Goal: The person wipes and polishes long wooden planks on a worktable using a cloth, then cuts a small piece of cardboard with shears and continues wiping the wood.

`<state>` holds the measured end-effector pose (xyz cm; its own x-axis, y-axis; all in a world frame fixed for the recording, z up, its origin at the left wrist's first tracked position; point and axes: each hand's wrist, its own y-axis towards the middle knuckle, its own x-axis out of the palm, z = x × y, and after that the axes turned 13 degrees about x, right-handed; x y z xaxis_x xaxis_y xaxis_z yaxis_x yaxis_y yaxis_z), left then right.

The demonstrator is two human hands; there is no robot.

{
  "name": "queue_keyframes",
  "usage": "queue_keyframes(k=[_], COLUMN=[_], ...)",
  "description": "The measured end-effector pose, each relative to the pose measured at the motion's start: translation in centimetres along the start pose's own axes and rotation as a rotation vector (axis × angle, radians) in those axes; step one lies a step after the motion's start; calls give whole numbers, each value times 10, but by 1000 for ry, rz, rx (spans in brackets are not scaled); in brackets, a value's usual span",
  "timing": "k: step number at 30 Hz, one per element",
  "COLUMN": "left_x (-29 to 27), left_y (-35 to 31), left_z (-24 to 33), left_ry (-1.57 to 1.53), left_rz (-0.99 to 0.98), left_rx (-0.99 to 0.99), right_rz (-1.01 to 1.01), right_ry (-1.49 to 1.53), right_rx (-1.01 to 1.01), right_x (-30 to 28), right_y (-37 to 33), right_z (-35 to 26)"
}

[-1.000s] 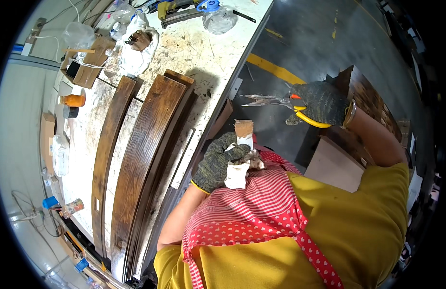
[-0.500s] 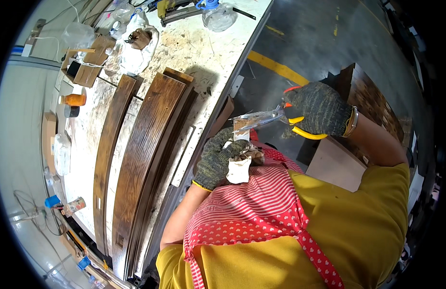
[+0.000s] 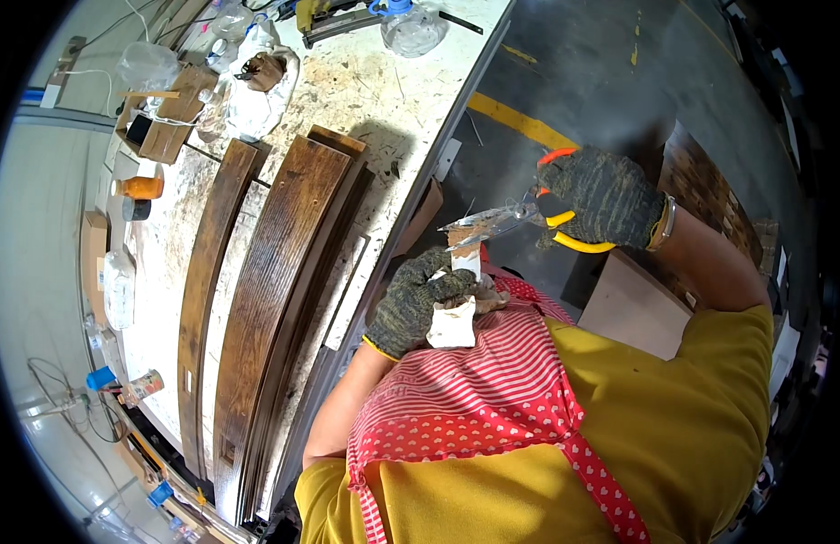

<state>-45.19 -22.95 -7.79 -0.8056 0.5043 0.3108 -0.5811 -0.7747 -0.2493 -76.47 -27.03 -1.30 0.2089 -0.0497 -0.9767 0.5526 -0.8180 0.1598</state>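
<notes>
My gloved right hand (image 3: 606,198) is wrapped round the scissors (image 3: 503,223), which have orange and yellow handles. Their blades are parted, on either side of the brown-stained upper end of a white cloth-like strip (image 3: 468,260). Below them, my gloved left hand (image 3: 415,304) pinches that strip together with a crumpled, stained bundle. A white flap (image 3: 451,325) of the bundle hangs out over the red striped apron (image 3: 483,381). Whether strip and flap are one piece I cannot tell.
To my left, long dark-stained wooden boards (image 3: 279,245) lie on a white worktable (image 3: 347,95). Beyond are a crumpled white cloth (image 3: 257,104), an orange bottle (image 3: 140,188) and a blue-capped clear container (image 3: 412,34). At right stand a cardboard piece (image 3: 633,308) and patterned wood (image 3: 701,186).
The scissor blades have spread apart around the stained end of the strip. My left hand and the bundle have shifted slightly; the right hand stays nearly where it was.
</notes>
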Motion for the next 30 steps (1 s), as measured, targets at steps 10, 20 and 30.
queue_keyframes(k=[10,20,30], left_x=[1,-9,-5], left_y=[6,3,10], left_z=[6,-7,-16], left_ry=[132,45,608], left_rz=[-87,-70,-126], left_rx=[3,81,486], right_rz=[-583,-388,-503], right_ry=[84,445,179], right_rx=[232,528,672], right_x=[-10,39,33], right_y=[7,-30,-22], right_z=[3,10,-34])
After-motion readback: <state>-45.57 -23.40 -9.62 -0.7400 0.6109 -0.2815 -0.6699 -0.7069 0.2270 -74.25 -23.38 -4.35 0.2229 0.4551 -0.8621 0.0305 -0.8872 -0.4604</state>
